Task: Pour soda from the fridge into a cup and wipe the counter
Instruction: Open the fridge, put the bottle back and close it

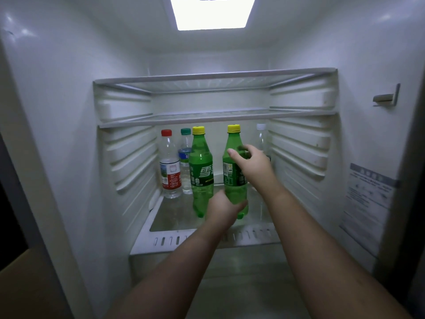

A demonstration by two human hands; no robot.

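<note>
Two green soda bottles with yellow caps stand on a glass shelf (174,217) inside the open fridge. The right soda bottle (233,143) has both my hands on it. My right hand (250,161) wraps its upper body from the right, thumb across the front. My left hand (222,209) grips its base from below and the front. The left soda bottle (201,166) stands free beside it, label facing me.
A red-capped water bottle (169,166) and a teal-capped one (185,157) stand at the back left. A clear white-capped bottle (262,139) stands at the back right. Two bare glass shelves (207,117) lie above. The ribbed fridge walls close in on both sides.
</note>
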